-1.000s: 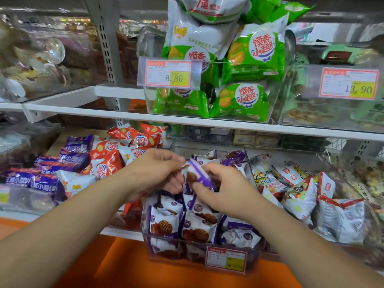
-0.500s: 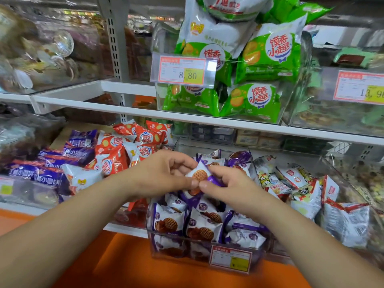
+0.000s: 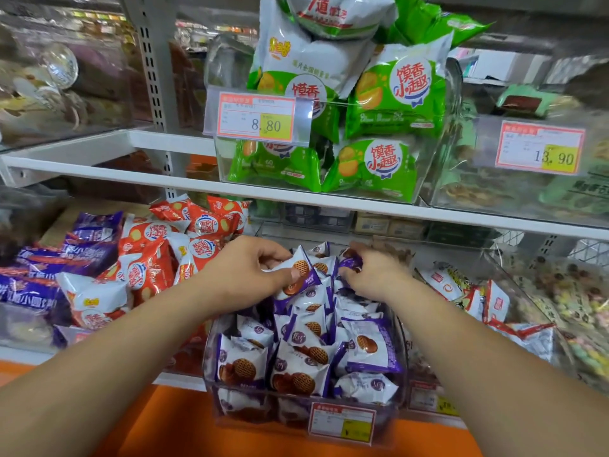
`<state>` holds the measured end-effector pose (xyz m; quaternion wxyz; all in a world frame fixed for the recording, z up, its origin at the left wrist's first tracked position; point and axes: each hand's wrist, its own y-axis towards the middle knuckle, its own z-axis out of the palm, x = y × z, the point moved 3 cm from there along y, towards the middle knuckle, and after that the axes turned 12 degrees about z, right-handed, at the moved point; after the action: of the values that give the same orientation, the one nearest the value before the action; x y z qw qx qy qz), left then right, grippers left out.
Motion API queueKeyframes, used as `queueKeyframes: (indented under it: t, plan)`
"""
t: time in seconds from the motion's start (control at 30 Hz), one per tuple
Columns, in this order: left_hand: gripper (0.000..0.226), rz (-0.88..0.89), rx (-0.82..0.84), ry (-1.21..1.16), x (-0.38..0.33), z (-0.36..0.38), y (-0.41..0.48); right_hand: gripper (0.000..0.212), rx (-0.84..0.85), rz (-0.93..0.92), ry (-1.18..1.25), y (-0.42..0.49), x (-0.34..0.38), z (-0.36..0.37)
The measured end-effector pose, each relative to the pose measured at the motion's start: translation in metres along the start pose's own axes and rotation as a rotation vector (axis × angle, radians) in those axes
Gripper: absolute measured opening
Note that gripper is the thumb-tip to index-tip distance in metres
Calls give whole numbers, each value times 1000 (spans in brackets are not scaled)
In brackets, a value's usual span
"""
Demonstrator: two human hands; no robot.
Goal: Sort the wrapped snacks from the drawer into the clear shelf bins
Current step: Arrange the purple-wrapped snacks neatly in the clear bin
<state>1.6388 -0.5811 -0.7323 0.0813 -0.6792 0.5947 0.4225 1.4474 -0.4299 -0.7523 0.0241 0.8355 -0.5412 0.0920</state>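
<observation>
Snack packet (image 3: 298,275), white with purple edges and a printed waffle biscuit, is held over the rear half of the clear bin (image 3: 211,367) on the lower shelf.

Head view, hands: the left hand (image 3: 244,278) reaches in from the left, palm down. Its thumb lies on the packet's face and its fingers curl behind the top edge, a pinch grip. The right hand (image 3: 375,278) reaches in beside it, knuckles up, fingertips curled round a second packet (image 3: 350,261), dark purple, at the back of the same bin. The hands are near but apart. Both forearms are bare and pass over the bin's sides.

Surroundings: the bin is heaped with like packets (image 3: 303,367). A price label (image 3: 341,422) sits on its front wall. Red-and-white packs (image 3: 148,258) and purple packs (image 3: 89,239) lie to its left. The white shelf board (image 3: 296,199) runs just above the hands and carries green packs (image 3: 379,166) behind an 8.80 label (image 3: 257,118).

Materials: the wrappers are glossy film, pillow-shaped with crimped ends. The bin is rigid transparent plastic.
</observation>
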Motion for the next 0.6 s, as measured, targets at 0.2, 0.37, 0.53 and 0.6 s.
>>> queueKeyframes:
  t: [0.2, 0.37, 0.53, 0.6]
  plan:
    - [6, 7, -38, -39, 2, -3, -1, 41, -183, -63, 143, -17, -1, -15]
    - [7, -28, -87, -29, 6, -14, -6, 42, -232, -236, 456, -47, -3, -15]
    - [7, -57, -39, -89, 6, -25, -16, 29, -73, -320, 827, -84, 0, -11]
    - [12, -78, -31, -99, 7, -29, -19, 17, -29, -315, 983, -94, -1, -11]
